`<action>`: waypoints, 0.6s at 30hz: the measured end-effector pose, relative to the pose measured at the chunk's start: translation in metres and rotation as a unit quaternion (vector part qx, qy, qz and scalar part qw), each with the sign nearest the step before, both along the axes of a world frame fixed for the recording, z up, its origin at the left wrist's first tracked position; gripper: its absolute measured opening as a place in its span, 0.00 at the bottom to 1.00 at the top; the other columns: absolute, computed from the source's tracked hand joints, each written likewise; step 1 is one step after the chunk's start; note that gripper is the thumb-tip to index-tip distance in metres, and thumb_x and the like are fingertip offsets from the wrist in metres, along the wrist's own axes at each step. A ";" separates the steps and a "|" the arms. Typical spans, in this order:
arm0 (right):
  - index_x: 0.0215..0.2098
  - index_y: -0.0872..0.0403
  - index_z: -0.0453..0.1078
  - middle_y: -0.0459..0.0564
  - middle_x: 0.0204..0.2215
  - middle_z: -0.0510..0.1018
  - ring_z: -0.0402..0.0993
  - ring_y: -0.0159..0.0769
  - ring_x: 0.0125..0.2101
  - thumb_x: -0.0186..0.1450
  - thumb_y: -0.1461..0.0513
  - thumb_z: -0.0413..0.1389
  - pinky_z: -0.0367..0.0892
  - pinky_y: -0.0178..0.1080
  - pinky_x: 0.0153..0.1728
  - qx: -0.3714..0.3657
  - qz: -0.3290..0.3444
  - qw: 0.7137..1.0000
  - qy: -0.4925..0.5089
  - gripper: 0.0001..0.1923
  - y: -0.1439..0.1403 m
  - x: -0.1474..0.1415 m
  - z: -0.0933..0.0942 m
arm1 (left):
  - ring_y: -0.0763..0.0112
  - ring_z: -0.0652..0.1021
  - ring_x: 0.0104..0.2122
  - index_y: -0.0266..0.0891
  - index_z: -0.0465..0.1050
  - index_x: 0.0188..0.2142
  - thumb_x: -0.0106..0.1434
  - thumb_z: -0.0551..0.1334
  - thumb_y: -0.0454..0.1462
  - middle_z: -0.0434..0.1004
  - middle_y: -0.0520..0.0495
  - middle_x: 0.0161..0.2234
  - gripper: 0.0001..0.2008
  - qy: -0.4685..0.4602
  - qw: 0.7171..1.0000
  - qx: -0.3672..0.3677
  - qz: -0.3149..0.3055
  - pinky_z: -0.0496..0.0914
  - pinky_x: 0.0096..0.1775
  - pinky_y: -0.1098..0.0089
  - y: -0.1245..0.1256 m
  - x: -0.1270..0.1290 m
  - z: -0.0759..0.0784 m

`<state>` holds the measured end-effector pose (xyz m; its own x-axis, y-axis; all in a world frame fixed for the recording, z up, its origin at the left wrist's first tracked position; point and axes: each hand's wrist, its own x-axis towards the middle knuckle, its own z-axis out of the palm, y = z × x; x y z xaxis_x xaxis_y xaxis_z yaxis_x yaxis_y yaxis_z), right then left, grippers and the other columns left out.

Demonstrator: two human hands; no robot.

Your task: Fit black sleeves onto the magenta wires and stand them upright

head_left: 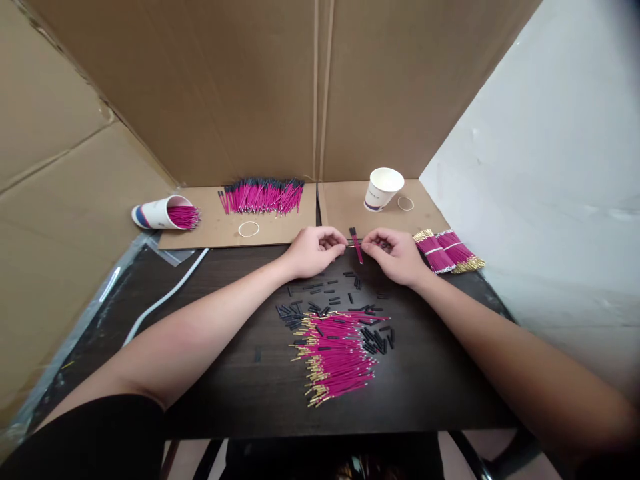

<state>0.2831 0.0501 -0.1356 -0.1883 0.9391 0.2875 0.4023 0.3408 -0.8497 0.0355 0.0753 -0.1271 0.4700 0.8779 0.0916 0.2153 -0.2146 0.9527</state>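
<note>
Looking down through the head camera, I see both of my hands meeting near the far edge of the dark table (235, 393). My left hand (314, 250) has its fingers curled in, thumb and forefinger pinched narrow on the end of a thin pin that bridges across to the other hand. My right hand (395, 255) is pinched the same way on a magenta wire (357, 245) capped with a black sleeve, which stands tilted between the two sets of fingertips, just above the tabletop.

Toward the near edge, at the middle of the table, lies a loose pile of magenta wires (335, 357) with gold tips, and scattered black sleeves (330, 300) lie around its far side, between the pile and my hands. Just beside my right hand, at the table's far right corner, rest two banded bundles (447, 251).

Along the far edge lie two cardboard sheets. A row of finished wires (261, 195) and a rubber band (249, 229) sit on the left sheet, with a tipped paper cup (159, 213) holding more wires at its left end. An upright paper cup (382, 189) stands on the right sheet.
</note>
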 end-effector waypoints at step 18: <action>0.30 0.51 0.77 0.45 0.23 0.73 0.68 0.38 0.26 0.65 0.53 0.63 0.67 0.43 0.33 -0.024 -0.017 0.998 0.063 0.11 0.006 0.002 0.002 | 0.70 0.71 0.29 0.39 0.86 0.38 0.62 0.72 0.40 0.79 0.46 0.33 0.07 0.103 0.972 0.156 -0.139 0.67 0.34 0.65 -0.004 -0.008 0.006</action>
<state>0.2854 0.0562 -0.1338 -0.1217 0.9577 0.2608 0.3017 0.2860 -0.9095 0.0277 0.0711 -0.1212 0.7220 0.6589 0.2111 0.2878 -0.5635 0.7744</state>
